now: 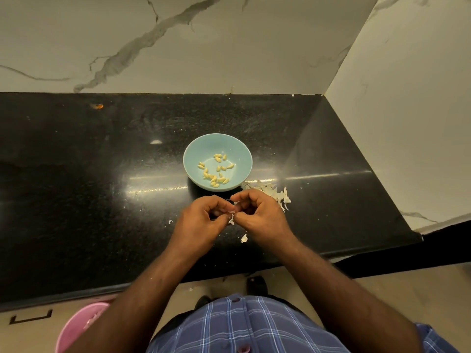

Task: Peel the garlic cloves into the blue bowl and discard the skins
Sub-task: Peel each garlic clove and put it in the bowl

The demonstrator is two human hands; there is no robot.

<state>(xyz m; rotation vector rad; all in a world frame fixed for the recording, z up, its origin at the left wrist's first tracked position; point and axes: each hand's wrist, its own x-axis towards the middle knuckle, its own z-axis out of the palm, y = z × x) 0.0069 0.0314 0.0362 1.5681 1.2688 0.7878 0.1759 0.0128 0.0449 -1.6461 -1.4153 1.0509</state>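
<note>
Both hands meet just in front of the blue bowl. The left hand and right hand pinch one clove between curled fingertips. The bowl lies straight ahead, with the skins at right.

I count one round pale-blue ceramic bowl holding roughly twenty small yellowish peeled garlic cloves. One heap of white papery garlic skins lies on my counter, plus two loose white skin scraps. One pink plastic bin stands below. My two hands share one clove.
</note>
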